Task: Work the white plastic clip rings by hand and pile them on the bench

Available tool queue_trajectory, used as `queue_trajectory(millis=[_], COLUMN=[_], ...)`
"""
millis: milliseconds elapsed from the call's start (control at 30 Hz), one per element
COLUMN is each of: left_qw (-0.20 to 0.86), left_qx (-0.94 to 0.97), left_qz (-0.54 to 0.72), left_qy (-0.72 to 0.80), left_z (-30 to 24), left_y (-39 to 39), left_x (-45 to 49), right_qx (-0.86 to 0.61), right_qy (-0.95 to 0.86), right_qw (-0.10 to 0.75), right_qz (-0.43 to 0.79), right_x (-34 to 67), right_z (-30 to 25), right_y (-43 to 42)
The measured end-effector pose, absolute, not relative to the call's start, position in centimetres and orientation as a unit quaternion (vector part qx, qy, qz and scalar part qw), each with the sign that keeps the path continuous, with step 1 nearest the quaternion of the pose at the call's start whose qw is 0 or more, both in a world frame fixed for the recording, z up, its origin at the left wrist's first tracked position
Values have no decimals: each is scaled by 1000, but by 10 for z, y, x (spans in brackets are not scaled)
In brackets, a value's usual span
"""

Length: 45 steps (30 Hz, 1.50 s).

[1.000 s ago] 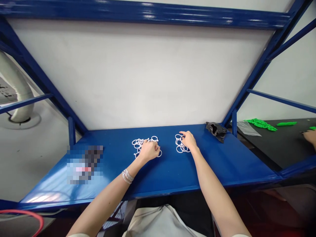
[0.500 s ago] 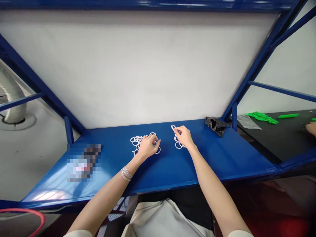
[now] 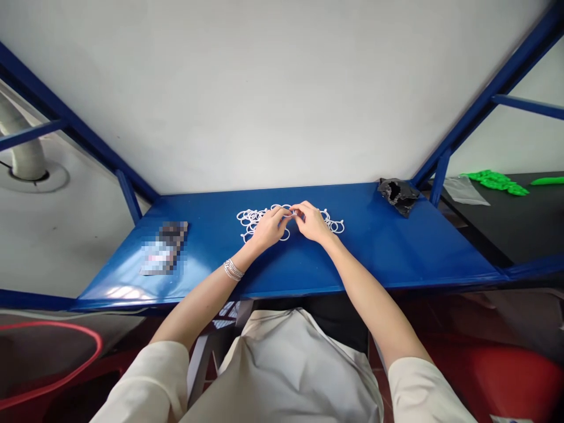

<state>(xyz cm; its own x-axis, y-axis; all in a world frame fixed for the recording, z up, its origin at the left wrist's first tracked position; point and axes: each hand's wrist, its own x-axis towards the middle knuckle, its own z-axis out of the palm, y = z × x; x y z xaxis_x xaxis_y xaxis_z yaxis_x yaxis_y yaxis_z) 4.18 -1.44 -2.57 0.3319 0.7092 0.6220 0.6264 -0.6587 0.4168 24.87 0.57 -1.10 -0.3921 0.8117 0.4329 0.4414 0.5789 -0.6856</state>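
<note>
My left hand [image 3: 269,228] and my right hand [image 3: 312,222] meet fingertip to fingertip over the blue table [image 3: 282,264]. Between their pinched fingers is a small white ring [image 3: 287,214], mostly covered by the fingers. Several loose white rings [image 3: 247,217], some with a small knob, lie in a pile under and left of my left hand. A smaller group of white rings [image 3: 337,226] lies just right of my right hand. Which part of the ring each hand grips is hidden.
A crumpled black plastic bag [image 3: 399,195] sits at the table's back right. A blurred-out flat item [image 3: 165,249] lies at the left. Blue frame posts [image 3: 440,176] rise at the sides. Beyond the right one, green pieces [image 3: 497,182] rest on a black table [image 3: 524,217].
My right hand has moved left with its ring to meet my left hand, whose fingers have closed in a pinch. The view has tilted down.
</note>
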Motion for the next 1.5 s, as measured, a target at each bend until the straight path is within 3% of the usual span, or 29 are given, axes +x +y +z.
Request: queue_trajectory(millis=[267,433,667,767,867,1267,1500], left_qw=[156,280,383,509,549,553,435], left_qx=[742,724,691,646,626,608,640], left_qz=[489,491,489,464,457,490,536], left_qy=[431,396,369,329,311,290,337], left_z=[-28,-25,-13,-9,-4,1,-11], left_y=[-13,-17,-21,-22,-24,-25,-19], left_x=[41,42,45,49,53,55,53], right_qx=[-361,-341,-272,-253,-244,-216,-282], right_qy=[-808,-782,-710,-685,-666,-588,-617], right_qw=[363,412,361,346,344,417,464], right_qz=[291,320,541,589,615,658,569], right_x=[251,253,246,244,241,225,233], right_z=[-6,-3,9,12,12,11,9], right_y=[4,8,-6,-12,-15,-20,-10])
